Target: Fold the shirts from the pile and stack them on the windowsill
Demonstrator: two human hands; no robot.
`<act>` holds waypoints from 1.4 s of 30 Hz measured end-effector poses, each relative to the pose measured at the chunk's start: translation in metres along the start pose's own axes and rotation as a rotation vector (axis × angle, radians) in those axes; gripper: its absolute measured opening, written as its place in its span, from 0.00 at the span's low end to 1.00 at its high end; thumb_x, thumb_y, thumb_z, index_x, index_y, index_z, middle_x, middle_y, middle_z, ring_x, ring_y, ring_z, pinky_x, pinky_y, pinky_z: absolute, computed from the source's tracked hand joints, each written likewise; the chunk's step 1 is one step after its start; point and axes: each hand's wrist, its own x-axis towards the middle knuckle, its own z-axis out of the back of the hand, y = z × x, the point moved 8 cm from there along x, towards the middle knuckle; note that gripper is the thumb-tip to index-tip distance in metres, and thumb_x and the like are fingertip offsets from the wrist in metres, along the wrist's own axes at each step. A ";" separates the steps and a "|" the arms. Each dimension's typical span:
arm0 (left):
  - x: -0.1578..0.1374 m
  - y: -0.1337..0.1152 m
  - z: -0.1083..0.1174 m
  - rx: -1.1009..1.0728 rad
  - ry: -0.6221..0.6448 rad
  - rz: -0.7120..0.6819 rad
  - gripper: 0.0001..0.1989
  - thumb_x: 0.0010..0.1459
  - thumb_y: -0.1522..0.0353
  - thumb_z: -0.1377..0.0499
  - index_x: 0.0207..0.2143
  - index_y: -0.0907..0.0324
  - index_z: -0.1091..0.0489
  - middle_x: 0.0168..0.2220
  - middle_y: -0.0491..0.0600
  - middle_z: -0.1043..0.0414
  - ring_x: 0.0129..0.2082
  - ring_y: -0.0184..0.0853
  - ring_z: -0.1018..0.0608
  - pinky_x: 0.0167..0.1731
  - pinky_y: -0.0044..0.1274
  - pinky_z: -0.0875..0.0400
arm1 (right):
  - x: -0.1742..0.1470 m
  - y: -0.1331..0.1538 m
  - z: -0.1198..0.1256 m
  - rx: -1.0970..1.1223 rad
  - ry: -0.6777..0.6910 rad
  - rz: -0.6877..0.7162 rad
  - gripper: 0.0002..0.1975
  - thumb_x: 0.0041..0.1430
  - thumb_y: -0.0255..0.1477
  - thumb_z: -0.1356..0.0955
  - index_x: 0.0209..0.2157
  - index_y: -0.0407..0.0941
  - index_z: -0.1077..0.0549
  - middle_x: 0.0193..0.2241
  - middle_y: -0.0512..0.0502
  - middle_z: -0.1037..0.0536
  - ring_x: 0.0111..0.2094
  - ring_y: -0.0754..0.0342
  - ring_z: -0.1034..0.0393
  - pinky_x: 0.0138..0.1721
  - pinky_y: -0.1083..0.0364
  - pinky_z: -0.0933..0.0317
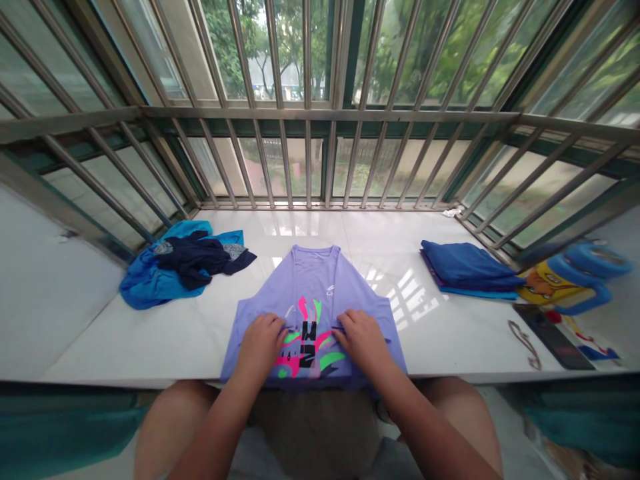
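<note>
A light purple sleeveless shirt point(315, 273) lies spread on the white ledge, its neckline toward the window. Its front carries a pink, green and black print, and the lower end reaches over the near edge. My left hand point(263, 343) is on the left part of the print, fingers curled and closed on the fabric. On the other side of the print, my right hand point(363, 340) also has its fingers bent and closed on the cloth. Small creases show at the fingertips of both hands. The thumbs are partly hidden.
Crumpled blue and navy clothes point(193, 260) lie at left. At right are a stack of folded clothes point(467, 267), a blue and yellow bottle point(560, 280), a dark phone-like slab point(555, 337) and a thin cord-like thing point(525, 347). Metal bars point(307, 157) close off the window behind.
</note>
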 end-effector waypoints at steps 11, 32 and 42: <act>0.012 -0.018 -0.002 -0.041 0.036 -0.067 0.04 0.70 0.66 0.39 0.42 0.55 0.23 0.43 0.52 0.21 0.45 0.44 0.22 0.43 0.34 0.30 | 0.015 -0.002 -0.008 -0.002 -0.011 -0.023 0.07 0.76 0.32 0.33 0.42 0.48 0.22 0.41 0.43 0.20 0.43 0.47 0.28 0.41 0.51 0.44; 0.025 -0.037 0.006 -0.195 -0.033 -0.124 0.13 0.73 0.67 0.46 0.49 0.55 0.20 0.49 0.55 0.18 0.49 0.44 0.18 0.51 0.37 0.25 | 0.013 0.040 -0.005 0.143 -0.090 0.126 0.09 0.75 0.35 0.31 0.49 0.47 0.21 0.45 0.43 0.18 0.47 0.46 0.26 0.49 0.50 0.39; -0.014 0.144 0.035 -0.236 -0.197 0.257 0.21 0.65 0.65 0.48 0.55 0.58 0.23 0.54 0.56 0.18 0.53 0.48 0.18 0.58 0.42 0.24 | -0.020 -0.137 0.018 0.174 -0.277 -0.149 0.19 0.67 0.26 0.36 0.56 0.46 0.22 0.50 0.37 0.20 0.48 0.41 0.25 0.53 0.44 0.30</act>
